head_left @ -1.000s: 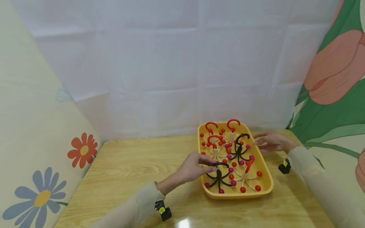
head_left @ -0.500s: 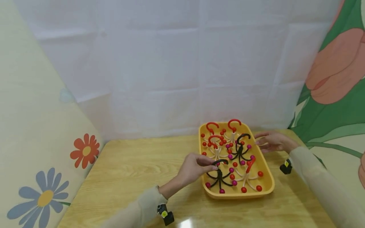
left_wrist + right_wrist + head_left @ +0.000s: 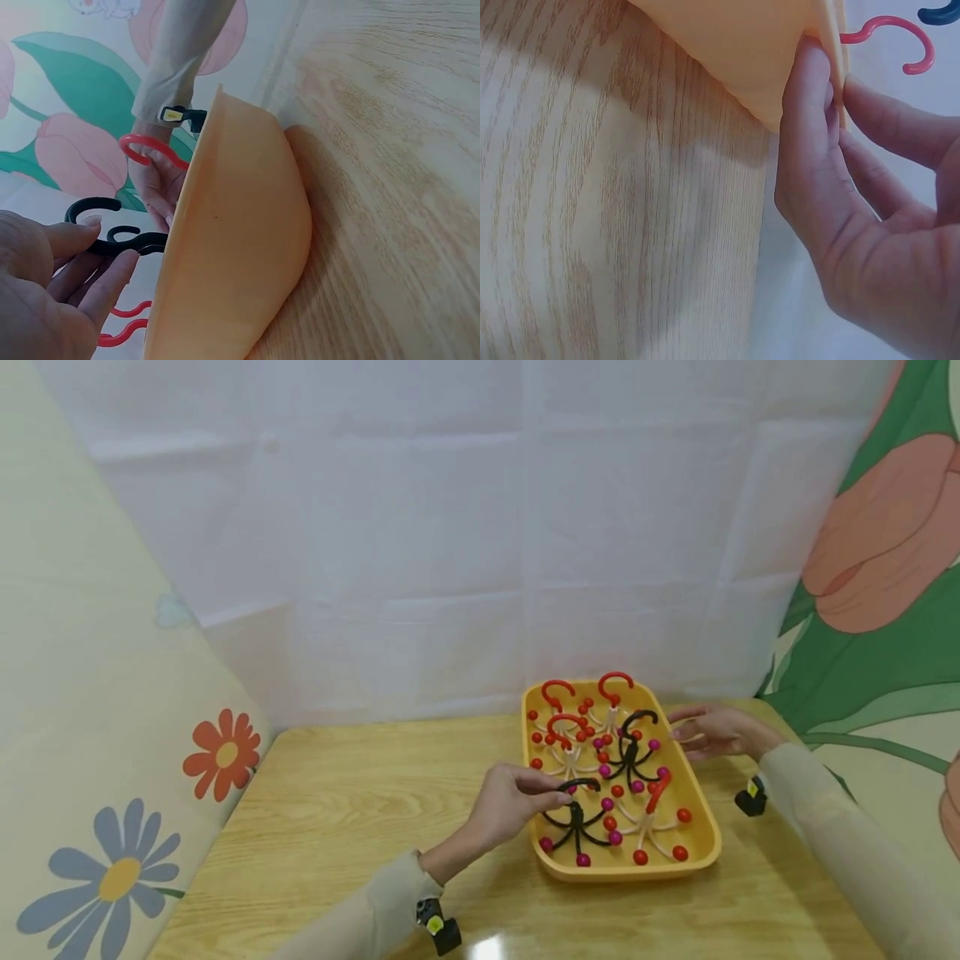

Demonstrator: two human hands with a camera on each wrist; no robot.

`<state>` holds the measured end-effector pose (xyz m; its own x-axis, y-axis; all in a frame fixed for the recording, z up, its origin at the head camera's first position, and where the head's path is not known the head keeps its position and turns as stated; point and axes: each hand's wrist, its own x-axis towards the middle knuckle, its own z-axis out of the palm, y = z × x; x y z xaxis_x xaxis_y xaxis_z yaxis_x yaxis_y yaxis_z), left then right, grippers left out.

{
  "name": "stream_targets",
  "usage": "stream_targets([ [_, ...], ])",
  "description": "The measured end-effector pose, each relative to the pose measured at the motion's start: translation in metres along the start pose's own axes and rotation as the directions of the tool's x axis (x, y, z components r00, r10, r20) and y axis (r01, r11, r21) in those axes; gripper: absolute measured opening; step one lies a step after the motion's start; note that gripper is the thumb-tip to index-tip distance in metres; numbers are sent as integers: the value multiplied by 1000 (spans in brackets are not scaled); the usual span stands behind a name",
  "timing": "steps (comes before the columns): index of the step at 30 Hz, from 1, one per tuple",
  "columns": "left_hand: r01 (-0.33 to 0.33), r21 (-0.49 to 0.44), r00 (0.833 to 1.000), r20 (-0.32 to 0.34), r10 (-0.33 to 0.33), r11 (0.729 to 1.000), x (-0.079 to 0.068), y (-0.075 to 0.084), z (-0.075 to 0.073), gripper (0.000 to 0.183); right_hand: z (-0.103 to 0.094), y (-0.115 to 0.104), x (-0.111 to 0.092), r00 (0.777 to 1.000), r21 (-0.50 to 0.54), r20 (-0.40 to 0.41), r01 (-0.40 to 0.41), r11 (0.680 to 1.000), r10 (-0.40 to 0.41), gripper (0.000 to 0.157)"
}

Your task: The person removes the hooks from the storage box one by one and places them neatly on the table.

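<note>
In a yellow tray stand several hooked pieces with splayed legs tipped by small balls. My left hand pinches the curved top of a black hooked piece with magenta balls, at the tray's near left. The left wrist view shows thumb and fingers on its black hook. My right hand holds the tray's far right side; in the right wrist view the thumb and fingers of that hand lie on either side of the rim.
A second black piece stands mid-tray. Red-hooked pieces with pale legs surround it, one at the near right. The tray is on a wooden table, against a white cloth. Flower-printed panels flank the table.
The black piece's hook, pinched by my left hand, has risen very slightly. My right hand and the tray have stayed in place.
</note>
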<state>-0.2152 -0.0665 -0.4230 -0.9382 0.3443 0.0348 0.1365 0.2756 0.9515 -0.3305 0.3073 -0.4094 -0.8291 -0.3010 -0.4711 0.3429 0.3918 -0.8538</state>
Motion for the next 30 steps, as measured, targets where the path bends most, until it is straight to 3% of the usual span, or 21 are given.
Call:
stream_targets([
  [6, -5, 10, 1000, -3, 5, 1000, 1, 0, 0, 15, -2, 0, 2, 1000, -2, 16, 6, 1000, -6, 63],
  [22, -23, -68, 999, 25, 25, 997, 4, -3, 3, 17, -3, 3, 4, 1000, 7, 13, -22, 1000, 22, 55],
  [30, -50, -75, 998, 20, 52, 996, 5, 2, 3, 20, -2, 2, 4, 1000, 4, 18, -17, 1000, 17, 59],
])
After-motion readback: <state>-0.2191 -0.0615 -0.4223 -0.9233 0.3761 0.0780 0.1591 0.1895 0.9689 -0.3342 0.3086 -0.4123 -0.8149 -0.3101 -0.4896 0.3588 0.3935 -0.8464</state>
